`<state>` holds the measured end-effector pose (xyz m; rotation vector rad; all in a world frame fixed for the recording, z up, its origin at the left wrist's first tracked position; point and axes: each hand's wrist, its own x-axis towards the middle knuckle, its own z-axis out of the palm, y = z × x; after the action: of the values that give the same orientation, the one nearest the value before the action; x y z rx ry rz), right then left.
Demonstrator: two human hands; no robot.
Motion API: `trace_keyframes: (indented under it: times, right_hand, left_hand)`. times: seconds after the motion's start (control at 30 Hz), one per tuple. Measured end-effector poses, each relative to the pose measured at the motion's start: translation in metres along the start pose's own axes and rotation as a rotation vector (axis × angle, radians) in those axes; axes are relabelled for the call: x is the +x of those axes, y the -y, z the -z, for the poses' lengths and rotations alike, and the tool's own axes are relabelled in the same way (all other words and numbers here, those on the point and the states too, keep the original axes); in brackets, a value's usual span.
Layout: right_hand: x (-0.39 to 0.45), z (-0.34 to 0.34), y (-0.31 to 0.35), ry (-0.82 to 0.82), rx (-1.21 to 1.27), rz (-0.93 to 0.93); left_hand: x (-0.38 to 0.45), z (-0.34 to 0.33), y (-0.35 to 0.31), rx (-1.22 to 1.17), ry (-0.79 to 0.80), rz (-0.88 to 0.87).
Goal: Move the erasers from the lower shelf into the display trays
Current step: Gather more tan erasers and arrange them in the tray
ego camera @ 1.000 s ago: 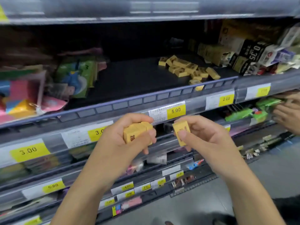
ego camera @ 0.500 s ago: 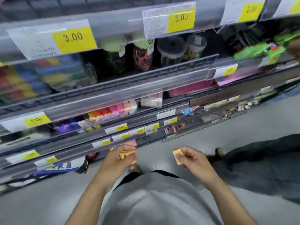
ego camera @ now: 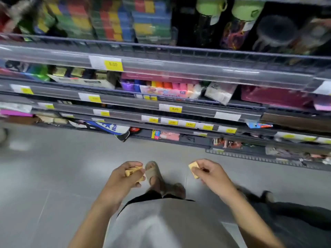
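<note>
**Erasers in both hands, no trays in sight**

Head view: the left hand (ego camera: 125, 178) is curled round yellow erasers (ego camera: 133, 171), fingers wrapped over the top and thumb underneath. It looks like more than one block, but blur keeps me from counting. The right hand (ego camera: 209, 173) pinches a single eraser (ego camera: 194, 167) between thumb and fingertips, most of the block standing clear of the hand. Both hands hang low in front of the body, over the grey floor (ego camera: 53, 176) and well apart from the shelves (ego camera: 161, 72).

What could go wrong: the right pinch covers only one end of its eraser, so a quick swing of the arm could twist it free onto the floor. The left hand's bundle is held looser at its outer end; if the fingers ease, a block may slide out. No display tray can be made out here, so the target must be found before either hand lets go. The shelf lips and price tags (ego camera: 112, 64) stick out and could catch a block carried in too low.

Orientation: the left erasers lie with their long axis roughly across the picture, tilted up toward the right, printed face toward the camera. The right eraser's long axis runs from upper left down to lower right, its upper-left corner pointing toward the shelves.
</note>
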<state>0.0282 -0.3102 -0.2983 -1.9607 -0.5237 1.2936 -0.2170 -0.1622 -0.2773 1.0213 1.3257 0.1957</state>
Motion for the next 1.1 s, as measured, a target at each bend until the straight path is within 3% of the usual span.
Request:
trace_keyframes:
  times: [0.3,0.47,0.73,1.1]
  right_hand:
    - [0.025,-0.122,0.121,0.331,-0.097,0.313]
    - [0.028,-0.206,0.153,0.451,-0.181,0.375]
    - [0.028,-0.307,0.168,0.443,-0.245,0.299]
    - [0.083,-0.369,0.210,0.407,-0.220,0.246]
  left_hand:
    - [-0.048,0.108,0.059,-0.259,-0.270,-0.039]
    - [-0.057,0.178,0.089,-0.373,-0.337,-0.049]
    - [-0.053,0.299,0.096,-0.433,-0.398,-0.072]
    - [0.000,0.401,0.025,-0.422,-0.417,-0.117]
